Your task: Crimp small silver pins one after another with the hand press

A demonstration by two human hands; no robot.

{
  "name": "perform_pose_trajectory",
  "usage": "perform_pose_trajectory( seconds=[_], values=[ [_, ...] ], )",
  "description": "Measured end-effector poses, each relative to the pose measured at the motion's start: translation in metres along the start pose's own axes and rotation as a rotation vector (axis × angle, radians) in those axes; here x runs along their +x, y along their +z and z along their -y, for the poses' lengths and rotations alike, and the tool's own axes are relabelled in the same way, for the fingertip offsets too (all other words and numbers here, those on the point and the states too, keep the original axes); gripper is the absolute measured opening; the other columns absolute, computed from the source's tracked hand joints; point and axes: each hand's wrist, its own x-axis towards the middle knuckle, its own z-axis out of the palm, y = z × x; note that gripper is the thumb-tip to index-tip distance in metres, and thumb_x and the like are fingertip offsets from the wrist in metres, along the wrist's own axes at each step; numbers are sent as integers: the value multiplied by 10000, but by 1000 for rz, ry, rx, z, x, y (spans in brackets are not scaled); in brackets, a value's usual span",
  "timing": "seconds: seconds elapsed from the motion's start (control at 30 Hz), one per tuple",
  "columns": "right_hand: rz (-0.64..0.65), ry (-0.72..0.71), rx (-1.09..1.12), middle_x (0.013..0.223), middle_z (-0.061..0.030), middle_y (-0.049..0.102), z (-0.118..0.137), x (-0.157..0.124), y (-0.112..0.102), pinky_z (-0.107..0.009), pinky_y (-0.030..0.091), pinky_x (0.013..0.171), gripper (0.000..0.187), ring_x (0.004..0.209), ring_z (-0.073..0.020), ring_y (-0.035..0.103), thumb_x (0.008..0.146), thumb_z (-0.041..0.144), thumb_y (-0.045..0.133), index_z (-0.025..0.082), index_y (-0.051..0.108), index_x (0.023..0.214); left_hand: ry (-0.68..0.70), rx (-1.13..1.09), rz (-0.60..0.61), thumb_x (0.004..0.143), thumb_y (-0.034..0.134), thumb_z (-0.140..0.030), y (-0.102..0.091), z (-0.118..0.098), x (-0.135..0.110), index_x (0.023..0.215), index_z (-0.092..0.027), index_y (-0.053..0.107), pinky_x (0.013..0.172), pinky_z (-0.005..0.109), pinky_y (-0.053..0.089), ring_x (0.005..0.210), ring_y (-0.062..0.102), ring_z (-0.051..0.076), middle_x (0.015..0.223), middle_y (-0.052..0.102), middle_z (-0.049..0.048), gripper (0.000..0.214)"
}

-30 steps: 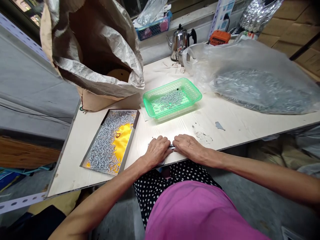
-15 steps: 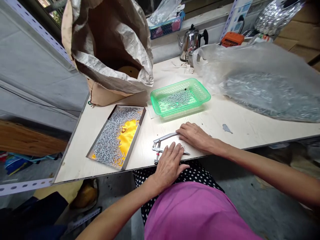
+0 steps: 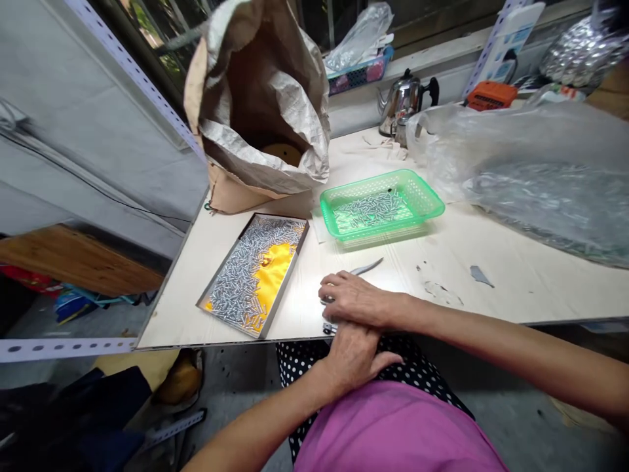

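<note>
A small metal hand tool (image 3: 367,267) with a curved lever handle lies near the table's front edge, mostly covered by my hands. My right hand (image 3: 358,298) bends over its middle, fingers curled down on the metal. Under the right hand, my left hand (image 3: 351,357) reaches in from the edge. Its thumb sticks out to the side, but its fingers are hidden, so their grip is unclear. To the left, a shallow tray (image 3: 287,288) holds many small silvery metal pins (image 3: 230,282) over a yellow lining. More such pins (image 3: 368,210) lie in a green plastic basket (image 3: 334,231) beyond my hands.
A large open paper sack (image 3: 230,187) stands at the back left. A clear plastic bag (image 3: 550,203) of metal pieces covers the right side. Behind are a steel kettle (image 3: 405,98) and an orange case (image 3: 491,96). A grey scrap (image 3: 480,275) lies right of my hands.
My right hand has moved left from the lever handle onto the tool's middle, over my left fingers. The lever handle now points up and right. The whole view has shifted slightly.
</note>
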Motion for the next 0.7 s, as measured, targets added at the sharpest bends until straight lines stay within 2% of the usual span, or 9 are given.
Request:
perform_pose_trajectory(
  seconds=[0.07,0.13,0.2,0.27,0.33,0.4,0.47,0.57,0.7],
  values=[
    [40,-34,-26,944,-71,626,6,13,3,-356,300,766,170,992,-244,457,897,285,624,219,717,771,60,8,1,904,563,-518,-5,-6,-6,1337,-113,480,995,416,479,1171,591,294,1257,628,164,599],
    [53,-63,-64,905,-73,616,5,21,7,-360,296,754,155,940,-235,458,877,248,631,205,702,747,217,18,-13,944,537,-425,-17,-14,-13,1291,-105,516,973,336,488,1140,606,239,1228,646,139,472],
    [34,-116,-89,905,-74,610,2,23,11,-366,294,766,107,937,-235,455,852,212,639,196,688,758,370,42,-67,959,524,-326,-34,-17,-22,1156,-115,592,889,266,506,999,646,176,1078,699,94,296],
    [7,-157,-72,906,-77,604,-1,23,13,-371,294,778,81,942,-239,451,834,223,646,189,667,764,381,95,-171,954,530,-253,-57,-7,-31,998,-143,635,743,236,507,777,635,132,857,703,37,158],
    [-15,-170,-42,915,-81,602,-2,21,15,-368,297,770,76,934,-237,452,830,232,636,179,645,776,211,183,-304,952,513,-187,-83,20,-36,921,-170,643,673,240,484,691,592,128,776,675,15,134],
    [-21,-166,-25,912,-82,603,-1,21,18,-360,302,754,66,918,-229,459,840,205,607,170,628,789,-116,311,-345,967,479,-188,-110,59,-37,1016,-172,652,742,269,486,834,610,165,882,678,49,181],
    [-33,-150,10,893,-77,606,2,23,22,-350,311,742,81,889,-215,470,854,165,567,165,613,787,-389,440,-377,970,485,-239,-132,99,-33,1014,-175,667,780,297,479,905,598,197,935,665,68,198],
    [-135,-67,150,861,-56,614,4,26,22,-323,340,728,70,824,-186,493,848,149,542,171,592,804,-646,542,-279,966,484,-278,-152,145,-22,991,-182,691,776,297,465,971,583,220,977,651,76,229],
    [-492,181,259,776,-27,589,-16,23,-7,-281,375,684,90,734,-159,514,829,111,497,180,555,817,-842,612,-121,948,485,-326,-154,172,-5,961,-178,703,748,307,457,1051,558,254,1052,641,100,264]
  ],
)
